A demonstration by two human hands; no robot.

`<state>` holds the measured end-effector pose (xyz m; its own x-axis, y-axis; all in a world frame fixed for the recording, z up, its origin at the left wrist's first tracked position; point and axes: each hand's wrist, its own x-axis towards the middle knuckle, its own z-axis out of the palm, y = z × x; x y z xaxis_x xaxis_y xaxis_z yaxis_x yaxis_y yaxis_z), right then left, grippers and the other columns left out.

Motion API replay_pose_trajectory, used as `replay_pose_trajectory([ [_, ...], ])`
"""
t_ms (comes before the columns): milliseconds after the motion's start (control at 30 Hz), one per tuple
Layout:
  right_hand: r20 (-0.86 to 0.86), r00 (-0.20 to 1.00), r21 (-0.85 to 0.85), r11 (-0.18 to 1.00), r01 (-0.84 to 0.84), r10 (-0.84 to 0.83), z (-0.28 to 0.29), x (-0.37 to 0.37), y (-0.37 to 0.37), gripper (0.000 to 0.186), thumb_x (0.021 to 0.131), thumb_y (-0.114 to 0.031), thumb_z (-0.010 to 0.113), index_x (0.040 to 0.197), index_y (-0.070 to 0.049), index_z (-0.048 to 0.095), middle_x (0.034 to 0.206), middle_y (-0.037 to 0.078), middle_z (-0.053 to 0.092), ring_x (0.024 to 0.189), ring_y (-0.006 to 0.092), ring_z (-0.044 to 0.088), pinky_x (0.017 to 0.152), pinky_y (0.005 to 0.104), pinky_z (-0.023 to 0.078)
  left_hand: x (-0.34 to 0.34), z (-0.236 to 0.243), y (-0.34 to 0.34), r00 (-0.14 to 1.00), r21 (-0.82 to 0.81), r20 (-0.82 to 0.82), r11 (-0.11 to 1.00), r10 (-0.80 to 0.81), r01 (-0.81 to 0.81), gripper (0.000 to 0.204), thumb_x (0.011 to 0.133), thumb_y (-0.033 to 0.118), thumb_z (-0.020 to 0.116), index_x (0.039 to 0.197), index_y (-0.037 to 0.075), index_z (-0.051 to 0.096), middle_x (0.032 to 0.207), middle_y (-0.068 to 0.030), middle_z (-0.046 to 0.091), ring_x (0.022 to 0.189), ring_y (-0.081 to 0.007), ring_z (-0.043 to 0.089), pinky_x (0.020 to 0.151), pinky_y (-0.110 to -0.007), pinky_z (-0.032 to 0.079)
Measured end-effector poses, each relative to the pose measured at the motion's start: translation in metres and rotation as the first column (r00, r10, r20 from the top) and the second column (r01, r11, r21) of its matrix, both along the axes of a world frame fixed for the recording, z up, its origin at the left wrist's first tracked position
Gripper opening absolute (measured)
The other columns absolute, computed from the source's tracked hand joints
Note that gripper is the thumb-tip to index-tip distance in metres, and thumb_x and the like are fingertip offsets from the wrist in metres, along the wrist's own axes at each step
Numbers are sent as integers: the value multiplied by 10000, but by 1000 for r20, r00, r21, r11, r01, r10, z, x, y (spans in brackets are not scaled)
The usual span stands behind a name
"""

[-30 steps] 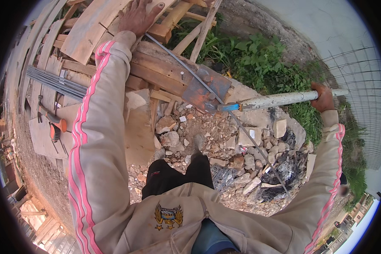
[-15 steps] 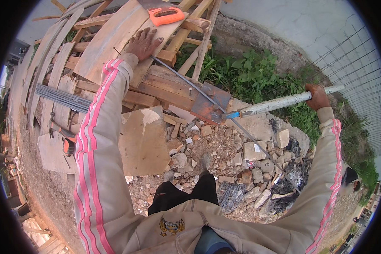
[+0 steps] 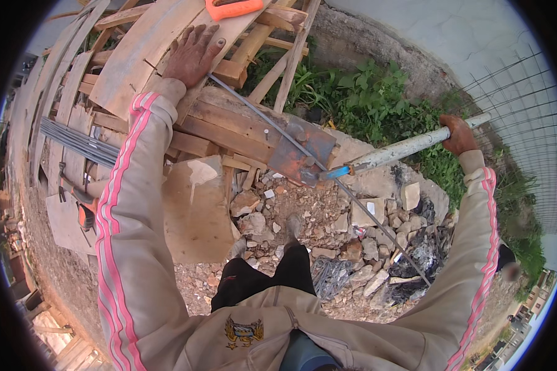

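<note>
My left hand [image 3: 194,55] lies flat with fingers stretched on a plywood board [image 3: 127,68], over the upper end of a thin steel rod. The rod [image 3: 377,221] runs from under that hand, across a rusty metal plate [image 3: 284,159] on timber, and down over the rubble. My right hand [image 3: 458,136] is wrapped round a whitish pipe [image 3: 402,150] near its far end. The pipe's blue head [image 3: 337,172] meets the rod beside the plate's edge. Whatever part of the rod lies under my left palm is hidden.
An orange saw handle [image 3: 234,8] lies beyond my left hand. A bundle of grey rods [image 3: 77,142], a hammer [image 3: 73,185] and an orange-black tape measure [image 3: 85,217] lie left of my left arm. Wire mesh [image 3: 520,117] leans at the right wall. Broken stones [image 3: 370,247] cover the ground.
My right hand and the pipe have swung slightly away from me, while the blue head stays at the rod. My left hand keeps its place on the board. The whole view has shifted slightly.
</note>
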<state>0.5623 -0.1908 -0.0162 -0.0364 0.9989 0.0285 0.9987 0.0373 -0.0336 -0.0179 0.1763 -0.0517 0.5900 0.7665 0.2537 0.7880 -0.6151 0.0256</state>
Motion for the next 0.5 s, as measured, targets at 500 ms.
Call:
replay_pose_trajectory([
  [500, 79, 984, -40, 986, 163, -159, -13, -12, -14, 268, 842, -248, 754, 914, -39, 603, 878, 204, 649, 921, 452, 615, 791, 520, 485, -5, -10, 9, 995, -6, 100, 1000, -12, 12, 754, 1017, 711, 225, 1593, 241, 351, 1626, -131, 357, 1537, -355, 245, 1199, -649, 201],
])
